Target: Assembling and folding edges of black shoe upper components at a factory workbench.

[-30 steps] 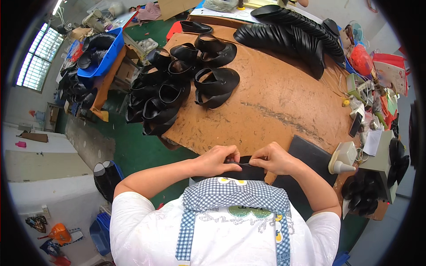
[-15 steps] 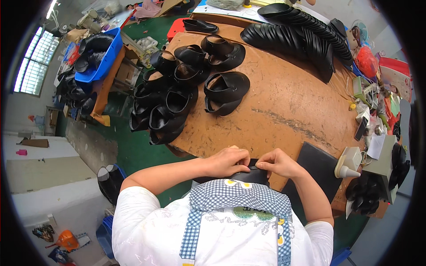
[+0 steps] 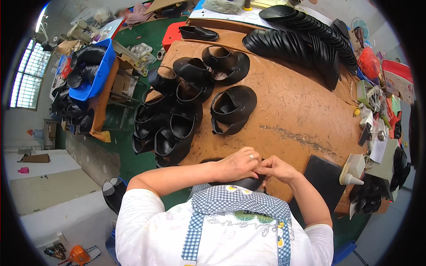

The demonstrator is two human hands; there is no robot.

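Brown worktable (image 3: 288,111), and at its near edge sits the black shoe upper (image 3: 248,182), pinched between left hand (image 3: 237,164) and right hand (image 3: 276,168), both grasping it. Best keep fingertips close, edges aligned. Finished uppers (image 3: 177,115) pile beyond; glue bottle (image 3: 353,170) stands right.

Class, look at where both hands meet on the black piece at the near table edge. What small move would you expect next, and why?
Probably a small press or fold along the black piece. The left hand and right hand meet over it with fingertips pinched together at the near edge of the brown table. Similar black shoe parts lie farther off, untouched.
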